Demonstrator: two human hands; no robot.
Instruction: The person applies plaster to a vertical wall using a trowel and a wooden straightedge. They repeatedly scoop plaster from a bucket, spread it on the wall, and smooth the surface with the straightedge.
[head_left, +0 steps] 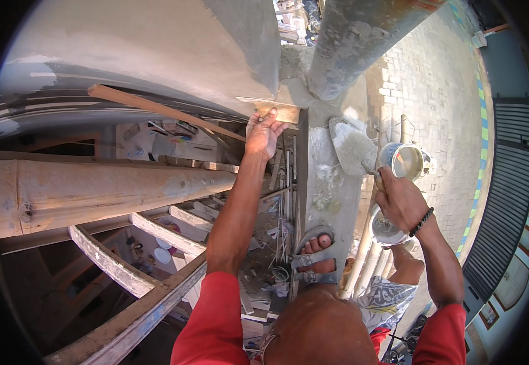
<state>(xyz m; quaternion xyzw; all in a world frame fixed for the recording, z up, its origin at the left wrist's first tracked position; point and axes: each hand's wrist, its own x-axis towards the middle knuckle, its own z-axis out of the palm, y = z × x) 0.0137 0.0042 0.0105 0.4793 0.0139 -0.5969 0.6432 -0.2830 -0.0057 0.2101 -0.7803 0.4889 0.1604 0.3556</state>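
Head view: the left grip (266, 131) is pinching a board (287, 114), probably light and stiff, beside the wall (155, 55); the right grip (400, 198) is holding a trowel (351, 149), likely blade-heavy, by its handle, the best hold, over the ledge (320, 204).

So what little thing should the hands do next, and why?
I'd probably slide the trowel left, toward the piece of wood. The left hand holds that wood at the bottom corner of the wall, while the right hand grips the trowel's handle, with its blade off to the right, over the ledge. So the two tools look apart.
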